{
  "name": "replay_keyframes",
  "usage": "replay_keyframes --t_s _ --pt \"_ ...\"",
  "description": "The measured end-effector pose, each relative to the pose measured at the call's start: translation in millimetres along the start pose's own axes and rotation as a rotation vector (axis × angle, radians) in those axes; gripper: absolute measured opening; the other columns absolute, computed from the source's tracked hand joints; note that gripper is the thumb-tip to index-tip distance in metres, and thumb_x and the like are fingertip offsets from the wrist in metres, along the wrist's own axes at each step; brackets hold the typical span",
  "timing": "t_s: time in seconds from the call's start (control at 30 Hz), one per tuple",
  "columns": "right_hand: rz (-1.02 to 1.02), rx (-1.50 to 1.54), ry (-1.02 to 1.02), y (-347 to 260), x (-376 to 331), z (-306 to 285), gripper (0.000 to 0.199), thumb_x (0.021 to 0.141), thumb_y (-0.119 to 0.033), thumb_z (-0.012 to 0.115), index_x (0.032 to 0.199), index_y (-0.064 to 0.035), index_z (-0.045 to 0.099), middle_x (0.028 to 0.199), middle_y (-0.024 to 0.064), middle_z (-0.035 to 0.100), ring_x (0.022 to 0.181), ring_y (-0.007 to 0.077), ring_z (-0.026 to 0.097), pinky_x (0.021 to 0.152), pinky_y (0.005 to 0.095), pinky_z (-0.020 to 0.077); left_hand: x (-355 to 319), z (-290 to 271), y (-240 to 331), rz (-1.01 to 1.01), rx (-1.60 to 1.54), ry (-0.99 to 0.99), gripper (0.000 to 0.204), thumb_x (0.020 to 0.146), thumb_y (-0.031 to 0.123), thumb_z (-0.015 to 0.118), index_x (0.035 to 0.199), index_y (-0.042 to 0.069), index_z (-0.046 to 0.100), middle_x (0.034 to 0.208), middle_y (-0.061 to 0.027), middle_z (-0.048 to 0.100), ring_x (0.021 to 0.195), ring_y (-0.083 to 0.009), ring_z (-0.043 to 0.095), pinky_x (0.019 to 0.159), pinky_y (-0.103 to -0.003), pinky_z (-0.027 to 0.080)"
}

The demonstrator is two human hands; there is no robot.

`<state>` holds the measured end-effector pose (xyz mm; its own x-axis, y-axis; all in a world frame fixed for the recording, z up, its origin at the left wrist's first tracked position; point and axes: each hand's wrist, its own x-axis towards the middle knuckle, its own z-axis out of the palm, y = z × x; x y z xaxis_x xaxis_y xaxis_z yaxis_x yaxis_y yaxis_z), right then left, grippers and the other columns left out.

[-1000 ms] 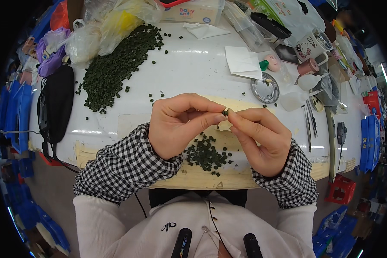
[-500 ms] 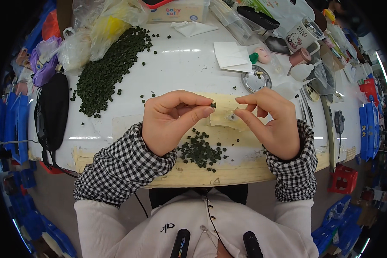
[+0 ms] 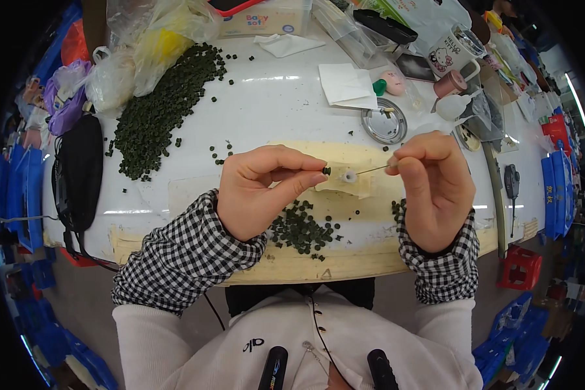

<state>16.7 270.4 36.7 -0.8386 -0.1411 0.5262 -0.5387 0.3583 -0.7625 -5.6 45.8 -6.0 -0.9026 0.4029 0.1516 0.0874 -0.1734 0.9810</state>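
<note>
Between thumb and forefinger my left hand [image 3: 263, 188] pinches a small dark green spool-shaped part [image 3: 326, 171]. My right hand [image 3: 434, 185] is closed on a thin metal needle [image 3: 372, 169], whose tip points left toward a short white tube [image 3: 350, 176]. That tube stands on a yellowish taped patch [image 3: 331, 187] of the table, between my hands. I cannot tell whether the needle tip touches it. Under my left fingertips lies a small heap of dark green parts [image 3: 300, 227]; a few more show beside my right wrist.
A large pile of dark green parts [image 3: 166, 101] spreads at the left, with plastic bags [image 3: 110, 78] behind it. A black pouch [image 3: 79, 175] lies at the left edge. Farther right are a round metal lid [image 3: 384, 123], white tissue [image 3: 348, 86], a thread spool [image 3: 450, 84] and a mug [image 3: 454, 53].
My right hand has moved right and turned, bringing the needle into view. The white tube, mostly hidden by my fingers before, now shows. My left hand still pinches the green part.
</note>
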Motion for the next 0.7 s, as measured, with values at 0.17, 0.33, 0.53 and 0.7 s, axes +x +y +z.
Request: replay_keyframes --t_s 0.17,0.33,0.53,0.7 --pt "-0.008 0.163 -0.105 7.2 -5.3 12.9 0.013 0.096 -0.008 0.056 0.101 0.0042 0.054 0.088 0.0110 0.062 0.084 0.0159 0.065 0.076 0.0254 0.0517 -0.6 1.1 0.2 0.018 0.037 -0.076 0.016 0.084 -0.008 0.065 0.100 -0.005 0.068 0.094 -0.0120 0.068 0.088 -0.0154 0.065 0.081 -0.026 0.053" --pt "0.041 0.167 -0.251 5.2 -3.9 12.9 0.014 0.101 -0.012 0.041 0.104 0.0018 0.042 0.097 0.0160 0.062 0.092 0.0185 0.064 0.087 0.0299 0.0500 -0.4 0.3 0.5 0.006 0.057 -0.116 0.016 0.084 -0.007 0.066 0.099 -0.004 0.068 0.095 -0.0119 0.068 0.089 -0.0154 0.066 0.082 -0.026 0.053" --pt "0.058 0.186 -0.249 5.9 -5.3 14.2 0.013 0.101 -0.011 0.042 0.104 0.0021 0.042 0.097 0.0155 0.061 0.092 0.0179 0.064 0.086 0.0292 0.0505 -0.2 1.3 -2.3 0.022 0.049 -0.114 0.016 0.083 -0.007 0.066 0.099 -0.004 0.069 0.094 -0.0117 0.068 0.089 -0.0151 0.066 0.081 -0.026 0.053" --pt "0.066 0.165 -0.260 5.2 -5.3 14.4 0.013 0.101 -0.010 0.043 0.104 0.0025 0.042 0.097 0.0152 0.061 0.092 0.0181 0.064 0.086 0.0295 0.0506 -0.4 0.5 -2.5 0.028 0.065 -0.113 0.017 0.082 -0.007 0.067 0.098 -0.003 0.069 0.094 -0.0114 0.069 0.088 -0.0146 0.066 0.081 -0.025 0.053"
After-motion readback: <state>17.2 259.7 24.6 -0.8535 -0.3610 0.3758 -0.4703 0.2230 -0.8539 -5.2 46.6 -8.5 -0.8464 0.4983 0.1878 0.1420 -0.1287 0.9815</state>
